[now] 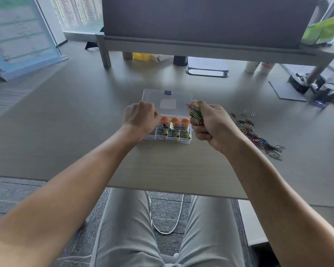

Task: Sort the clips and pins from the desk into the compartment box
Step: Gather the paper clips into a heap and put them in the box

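Observation:
A clear plastic compartment box (185, 141) lies open mid-desk, its lid (167, 100) folded flat behind it. Orange round pieces (175, 120) fill the back compartments; gold and coloured binder clips (173, 132) fill the front ones. My right hand (212, 125) grips a bunch of coloured paper clips (196, 112) just above the box's right edge. My left hand (140, 117) is over the box's left end with fingers curled; what they touch is hidden. A loose heap of coloured paper clips (258, 138) lies on the desk to the right.
A few small silver clips (247, 113) lie beyond the heap. A monitor riser (201, 49) spans the back with bottles and a notebook beneath. Dark bags (316, 87) and a grey pad (285, 89) sit far right. The desk's near edge runs above my lap.

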`<state>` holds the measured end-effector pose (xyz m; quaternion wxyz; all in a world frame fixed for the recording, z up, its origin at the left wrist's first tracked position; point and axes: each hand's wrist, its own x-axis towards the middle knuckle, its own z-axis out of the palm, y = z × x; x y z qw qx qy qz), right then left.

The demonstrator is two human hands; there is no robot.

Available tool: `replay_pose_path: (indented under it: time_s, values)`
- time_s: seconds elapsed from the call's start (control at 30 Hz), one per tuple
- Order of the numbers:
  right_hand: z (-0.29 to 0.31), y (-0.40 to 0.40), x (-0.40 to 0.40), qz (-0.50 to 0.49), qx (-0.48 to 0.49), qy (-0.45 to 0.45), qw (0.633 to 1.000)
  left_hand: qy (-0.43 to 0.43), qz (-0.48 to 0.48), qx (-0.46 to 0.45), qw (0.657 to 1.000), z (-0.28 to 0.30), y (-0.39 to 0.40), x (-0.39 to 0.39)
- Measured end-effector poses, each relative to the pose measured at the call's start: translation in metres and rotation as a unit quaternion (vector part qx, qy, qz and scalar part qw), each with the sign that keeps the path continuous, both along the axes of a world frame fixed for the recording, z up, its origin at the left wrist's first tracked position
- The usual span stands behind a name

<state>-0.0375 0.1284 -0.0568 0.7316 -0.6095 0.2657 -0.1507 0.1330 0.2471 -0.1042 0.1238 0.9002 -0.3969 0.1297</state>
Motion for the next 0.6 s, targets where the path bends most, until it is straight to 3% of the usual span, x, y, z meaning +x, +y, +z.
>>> replay_pose_path:
  time_s: [0.6]
  values:
    - [-0.007,0.006,-0.003,-0.001,0.0,0.007,1.0,-0.055,-0.035,-0.061,0.996,-0.011,-0.01,0.003]
